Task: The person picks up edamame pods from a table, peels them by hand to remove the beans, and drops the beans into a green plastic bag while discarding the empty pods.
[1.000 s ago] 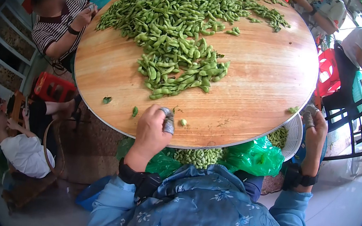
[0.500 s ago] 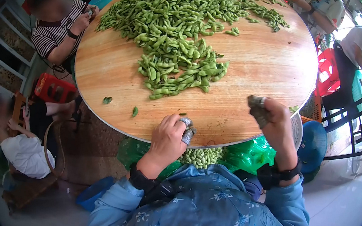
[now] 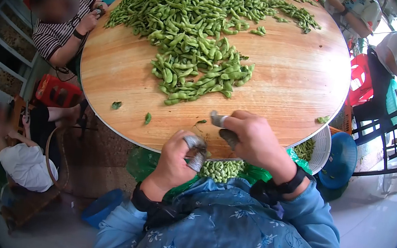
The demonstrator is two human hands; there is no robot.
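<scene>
Green beans (image 3: 222,171), partly hidden, near left hand (image 3: 174,163).

One head-worn view looks from above and behind the left hand (image 3: 174,160) and the right hand (image 3: 255,139), near them, facing forward and steeply down (a wide, rounded field, dark at the corners), taking in the flowered garment (image 3: 227,228) below the grip and the round table (image 3: 292,81) beyond it.
</scene>
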